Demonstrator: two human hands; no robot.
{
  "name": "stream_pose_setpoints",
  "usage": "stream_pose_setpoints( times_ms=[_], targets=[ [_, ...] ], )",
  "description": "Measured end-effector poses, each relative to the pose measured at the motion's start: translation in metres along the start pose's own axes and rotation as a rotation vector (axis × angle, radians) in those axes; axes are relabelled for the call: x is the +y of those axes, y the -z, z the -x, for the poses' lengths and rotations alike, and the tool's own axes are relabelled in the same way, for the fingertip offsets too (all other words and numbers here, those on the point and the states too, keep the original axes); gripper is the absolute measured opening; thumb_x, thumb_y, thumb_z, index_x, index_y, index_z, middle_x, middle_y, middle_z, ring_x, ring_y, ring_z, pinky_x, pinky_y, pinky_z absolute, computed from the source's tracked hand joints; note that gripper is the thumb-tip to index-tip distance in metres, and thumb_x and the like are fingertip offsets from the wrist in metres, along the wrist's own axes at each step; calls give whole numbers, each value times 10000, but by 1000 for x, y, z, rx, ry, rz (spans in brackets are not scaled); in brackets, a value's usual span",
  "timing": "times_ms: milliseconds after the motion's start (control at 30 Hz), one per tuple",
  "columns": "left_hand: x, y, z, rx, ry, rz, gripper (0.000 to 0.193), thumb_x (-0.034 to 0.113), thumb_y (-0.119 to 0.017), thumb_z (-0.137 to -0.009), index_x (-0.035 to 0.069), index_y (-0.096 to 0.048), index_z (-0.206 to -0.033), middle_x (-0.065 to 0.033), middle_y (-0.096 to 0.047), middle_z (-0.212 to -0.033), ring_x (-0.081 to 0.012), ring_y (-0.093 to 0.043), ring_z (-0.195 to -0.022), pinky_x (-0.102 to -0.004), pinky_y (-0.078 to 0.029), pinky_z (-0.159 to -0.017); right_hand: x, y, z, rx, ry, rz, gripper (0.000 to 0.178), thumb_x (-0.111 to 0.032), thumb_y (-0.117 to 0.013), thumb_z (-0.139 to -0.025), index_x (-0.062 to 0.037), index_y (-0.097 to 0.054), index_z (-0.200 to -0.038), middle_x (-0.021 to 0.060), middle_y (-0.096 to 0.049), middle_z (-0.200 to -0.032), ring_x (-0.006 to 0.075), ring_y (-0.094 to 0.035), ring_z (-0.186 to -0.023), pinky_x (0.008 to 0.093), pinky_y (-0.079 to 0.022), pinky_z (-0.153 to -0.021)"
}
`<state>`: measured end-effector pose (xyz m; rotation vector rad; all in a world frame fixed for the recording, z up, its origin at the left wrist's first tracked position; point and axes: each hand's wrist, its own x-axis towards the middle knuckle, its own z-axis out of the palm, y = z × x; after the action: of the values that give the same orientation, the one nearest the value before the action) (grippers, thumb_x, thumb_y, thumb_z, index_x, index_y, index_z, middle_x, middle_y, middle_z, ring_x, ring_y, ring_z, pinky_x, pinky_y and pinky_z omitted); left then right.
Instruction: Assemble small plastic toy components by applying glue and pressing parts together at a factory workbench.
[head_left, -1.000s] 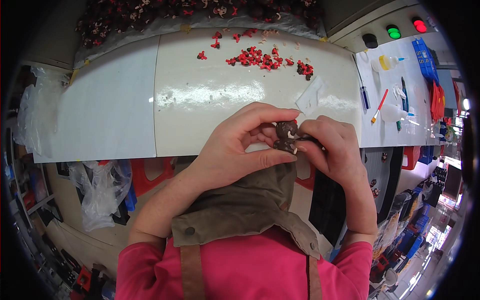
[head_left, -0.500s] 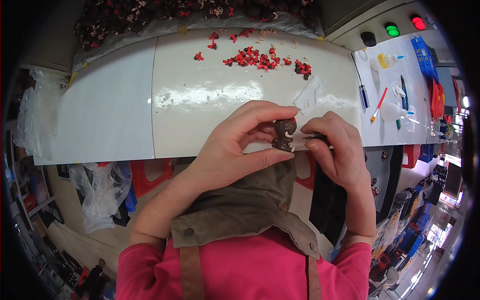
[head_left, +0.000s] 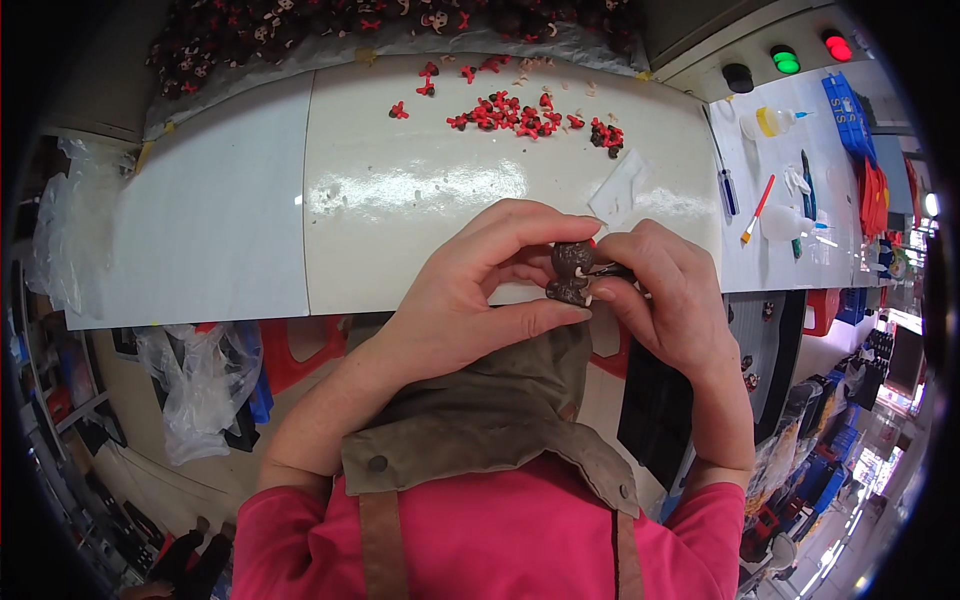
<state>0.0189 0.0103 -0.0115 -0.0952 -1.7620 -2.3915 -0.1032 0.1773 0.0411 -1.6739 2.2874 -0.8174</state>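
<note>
Dark-brown figurine (head_left: 571,258) held up between two hands, by the front edge of the white worktop (head_left: 400,245).
The left hand (head_left: 478,282) grips it at top and bottom between forefinger and thumb, apparently to steady it while leaving the side toward the right hand (head_left: 668,292) exposed; that hand pinches a slim dark tool (head_left: 617,271), its tip right at the figurine's middle, though whether it touches is unclear. Both forearms angle inward, the left wrist nearly straight, the right fingers curled. Beyond lie a folded white sheet (head_left: 621,189) and, seemingly within easy reach, loose red-and-dark pieces (head_left: 515,117); to the right, a red-handled brush (head_left: 761,209) and a screwdriver (head_left: 729,192). Farthest back, a dark heap (head_left: 400,25) with red and pale bits lines the worktop.
</note>
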Motion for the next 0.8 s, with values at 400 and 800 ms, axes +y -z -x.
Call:
stream_pose_setpoints(
  times_ms=[400,800],
  targets=[
    [2,-1,0,-5,6,-12,525,-62,-685,-744,47,-518,-1230,-67,-451,-1187,-155,-524,-1078,-285,-479,-911,-2,4,0,-11,31,106,225,-168,-684,-765,-58,-579,-931,89,-531,-708,270,-530,-598,342,-412,-532],
    [1,-1,0,8,2,-9,487,0,-695,-769,65,-533,-1224,-61,-473,-1157,-142,-553,-1040,-276,-485,-887,-3,6,-3,1,71,157,230,-210,-696,-755,-72,-584,-901,69,-524,-673,257,-530,-560,335,-413,-504]
  ],
)
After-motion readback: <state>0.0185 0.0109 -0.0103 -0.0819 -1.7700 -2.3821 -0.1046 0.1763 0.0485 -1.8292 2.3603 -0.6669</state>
